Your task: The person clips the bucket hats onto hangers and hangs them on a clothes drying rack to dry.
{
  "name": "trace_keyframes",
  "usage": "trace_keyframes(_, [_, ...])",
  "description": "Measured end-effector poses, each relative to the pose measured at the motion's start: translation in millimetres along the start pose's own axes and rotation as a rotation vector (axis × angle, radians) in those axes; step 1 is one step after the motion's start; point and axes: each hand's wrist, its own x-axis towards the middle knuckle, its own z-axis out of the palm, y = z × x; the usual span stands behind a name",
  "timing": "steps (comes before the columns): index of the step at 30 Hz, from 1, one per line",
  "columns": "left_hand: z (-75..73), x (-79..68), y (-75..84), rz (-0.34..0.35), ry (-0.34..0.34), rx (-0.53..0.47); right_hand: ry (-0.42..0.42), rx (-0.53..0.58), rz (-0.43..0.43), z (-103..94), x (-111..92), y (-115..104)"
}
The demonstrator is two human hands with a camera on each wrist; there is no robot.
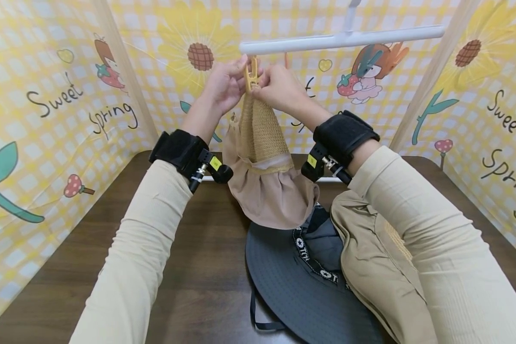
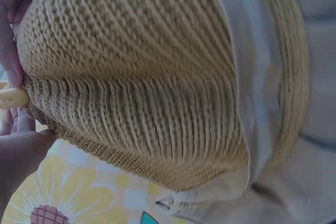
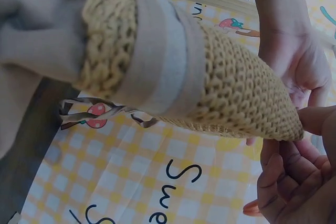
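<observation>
A straw-coloured knitted hat (image 1: 266,129) with a pinkish-beige fabric brim (image 1: 271,198) hangs crown-up below a white bar. At the crown's top is a yellow clothes peg (image 1: 251,76), also seen in the left wrist view as a peg end (image 2: 14,98) against the knit. My left hand (image 1: 228,86) holds the peg from the left, thumb near its upper end; some of its fingers are hidden behind. My right hand (image 1: 281,88) pinches the crown's tip beside the peg. In the right wrist view, thumb and fingers of the right hand (image 3: 294,182) close on the knitted tip.
Below lie a dark grey wide-brimmed hat (image 1: 284,286) with a lettered band and a beige fabric hat (image 1: 370,248), partly under my right sleeve, on the brown wooden table (image 1: 189,267). The white bar (image 1: 344,42) spans above. Patterned yellow cloth (image 1: 60,157) surrounds the table.
</observation>
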Motion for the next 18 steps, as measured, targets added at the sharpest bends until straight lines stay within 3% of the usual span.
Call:
trace_keyframes(8, [-2.4, -0.5, -8.9, 0.012, -0.015, 0.03, -0.015, -0.019, 0.014, 3.7, -4.0, 2.6])
trace_keyframes(18, [-10.4, -0.2, -8.5, 0.022, 0.061, 0.126, -0.062, 0.05, -0.004, 2.7, -9.7, 13.4])
